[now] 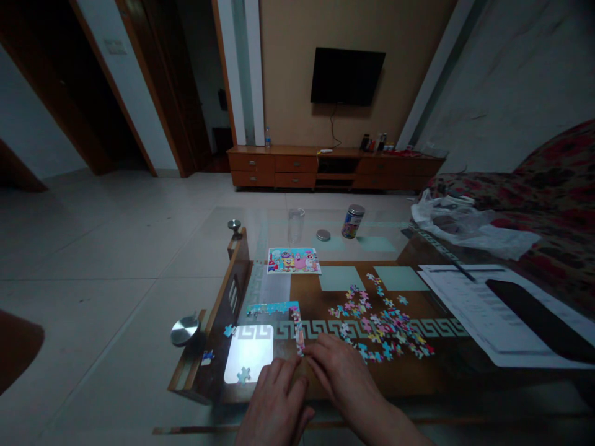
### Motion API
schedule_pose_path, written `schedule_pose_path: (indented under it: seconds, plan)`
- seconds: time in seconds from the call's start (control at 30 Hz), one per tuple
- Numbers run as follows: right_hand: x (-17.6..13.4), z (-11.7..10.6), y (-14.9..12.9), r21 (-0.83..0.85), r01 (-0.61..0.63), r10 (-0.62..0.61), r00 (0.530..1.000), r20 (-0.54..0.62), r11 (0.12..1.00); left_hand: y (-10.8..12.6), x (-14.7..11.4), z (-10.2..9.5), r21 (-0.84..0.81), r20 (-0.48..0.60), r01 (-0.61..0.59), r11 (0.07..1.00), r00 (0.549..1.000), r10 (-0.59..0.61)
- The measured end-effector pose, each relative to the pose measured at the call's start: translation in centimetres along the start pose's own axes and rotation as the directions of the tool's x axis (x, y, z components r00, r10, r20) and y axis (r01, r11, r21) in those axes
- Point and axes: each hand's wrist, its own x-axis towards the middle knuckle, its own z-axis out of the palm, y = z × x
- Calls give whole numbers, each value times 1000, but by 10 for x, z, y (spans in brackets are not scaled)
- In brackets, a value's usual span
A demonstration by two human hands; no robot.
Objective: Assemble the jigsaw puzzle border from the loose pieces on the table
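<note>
Your left hand [279, 396] and right hand [341, 371] half-curled, fingertips at the near end of the L-shaped jigsaw border [297, 322], whether either grips a piece unclear, loose jigsaw pieces [397, 322] on the right, cartoon picture card [294, 261] on the far side

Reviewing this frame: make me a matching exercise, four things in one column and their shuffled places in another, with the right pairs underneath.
Things
1. L-shaped strip of joined, colourful jigsaw pieces
2. Loose multicoloured jigsaw pieces
3. Colourful rectangular picture card
4. Long, flat black object

Places
A. On white paper sheets
B. Mostly scattered right of the strip
C. Near end close to the fingers of the left hand and right hand
D. Between the clear cylindrical container and the strip

Pairs: 1-C; 2-B; 3-D; 4-A
</note>
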Motion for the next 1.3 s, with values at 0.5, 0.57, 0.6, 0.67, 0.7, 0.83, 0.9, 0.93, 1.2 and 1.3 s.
schedule_pose_path:
  seconds: [0.5, 0.57, 0.6, 0.67, 0.7, 0.83, 0.9, 0.93, 1.2, 1.3]
  plan:
    - [0, 0, -1, -46, 6, -7, 1000, -9, 999, 1, 4, -11, -7, 4, -72, 997, 997, 72]
    - [0, -1, -2, -55, 6, -7, 1000, -3, 998, -1, 5, -15, -6, 7, -80, 997, 997, 80]
    - [0, -1, -2, -57, 8, -8, 1000, -3, 998, -1, 6, -16, -2, -2, -79, 997, 997, 79]
    - [0, -1, -1, -58, 17, -17, 1000, -9, 998, -2, 5, -15, 0, -10, -87, 996, 996, 87]
    - [0, 0, -1, -59, 21, -22, 1000, -13, 998, -3, 5, -15, -3, -10, -95, 995, 995, 95]
    - [0, 4, 2, -69, 37, -40, 998, -38, 997, -4, 5, -15, -12, -6, -103, 995, 995, 103]
    - [0, 4, 3, -68, 34, -37, 998, -43, 997, -4, 5, -16, -16, -9, -107, 994, 994, 107]
    - [0, 4, 3, -60, 30, -33, 999, -41, 998, -4, 5, -17, -18, -12, -112, 994, 994, 111]
    - [-2, 2, 2, 9, 22, -21, 999, -27, 1000, -4, 5, -16, -31, -51, -122, 992, 991, 120]
    - [-1, 2, 1, 16, 20, -20, 1000, -24, 1000, -4, 5, -16, -37, -48, -120, 992, 992, 119]
